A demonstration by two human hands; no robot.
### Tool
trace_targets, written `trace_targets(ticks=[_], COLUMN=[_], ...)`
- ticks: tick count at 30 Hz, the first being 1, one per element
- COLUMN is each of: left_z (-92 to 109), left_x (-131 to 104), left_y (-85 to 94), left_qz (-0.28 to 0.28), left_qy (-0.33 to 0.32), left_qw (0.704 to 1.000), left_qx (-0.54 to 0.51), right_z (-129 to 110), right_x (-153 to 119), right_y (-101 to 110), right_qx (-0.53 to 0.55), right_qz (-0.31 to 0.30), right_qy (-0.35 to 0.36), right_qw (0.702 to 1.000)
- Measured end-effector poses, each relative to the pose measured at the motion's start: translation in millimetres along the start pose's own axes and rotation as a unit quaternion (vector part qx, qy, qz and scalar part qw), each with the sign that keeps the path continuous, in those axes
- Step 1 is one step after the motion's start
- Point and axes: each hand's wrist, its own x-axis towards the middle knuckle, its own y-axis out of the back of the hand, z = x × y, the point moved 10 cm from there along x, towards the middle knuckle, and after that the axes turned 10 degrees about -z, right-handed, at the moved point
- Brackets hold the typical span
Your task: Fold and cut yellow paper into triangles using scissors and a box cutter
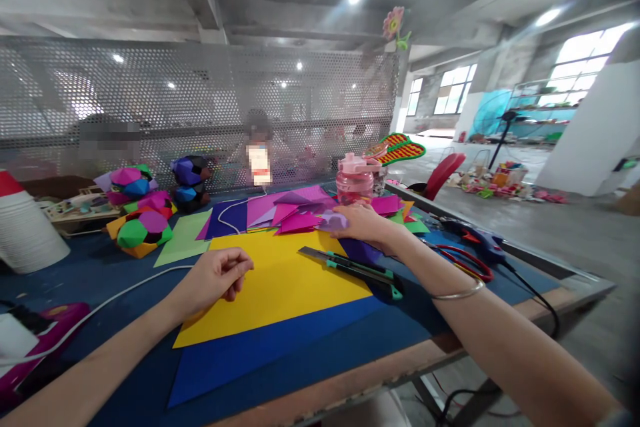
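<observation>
My left hand (220,277) is loosely closed above the left part of a yellow sheet (270,287). Its fingers curl in, and nothing shows in them. At the far right corner of that sheet, my right hand (363,221) has its fingers bent down on a light purple paper piece (331,220), pinching it at the pile's edge. Magenta and purple paper pieces (295,212) are heaped to the left of it. A green and black utility knife (355,269) lies on the yellow sheet with its blade out. Under the yellow lies a blue sheet (260,353).
A pink water bottle (354,180) stands behind the pile. Folded multicoloured paper balls (143,230) and stacked white cups (30,233) are at left. A glue gun (470,240) and red-handled scissors (465,260) lie at right. A white cable (140,280) crosses the table. A mesh partition (310,113) rises behind.
</observation>
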Motion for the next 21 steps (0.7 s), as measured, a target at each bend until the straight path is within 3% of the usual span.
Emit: trace_targets(ticks=[5, 11, 15, 21], left_z=[-0.6, -0.2, 1.1, -1.9], left_x=[-0.4, -1.5, -1.6, 0.0], left_y=[0.3, 0.0, -0.8, -0.2], left_qz=[-0.004, -0.006, -0.010, -0.009], left_qy=[0.011, 0.009, 0.007, 0.009], left_qw=[1.000, 1.000, 1.000, 1.000], left_qx=[0.017, 0.016, 0.020, 0.026], right_z=[1.7, 6.1, 20.8, 53.8], right_x=[0.2, 0.8, -2.9, -26.2], right_y=[-14.8, -10.7, 9.0, 59.4], right_qx=[-0.008, -0.026, -0.020, 0.010], right_qz=[-0.054, -0.041, 0.019, 0.133], right_qy=[0.002, -0.026, -0.076, -0.126], right_qw=[0.999, 0.998, 0.997, 0.983])
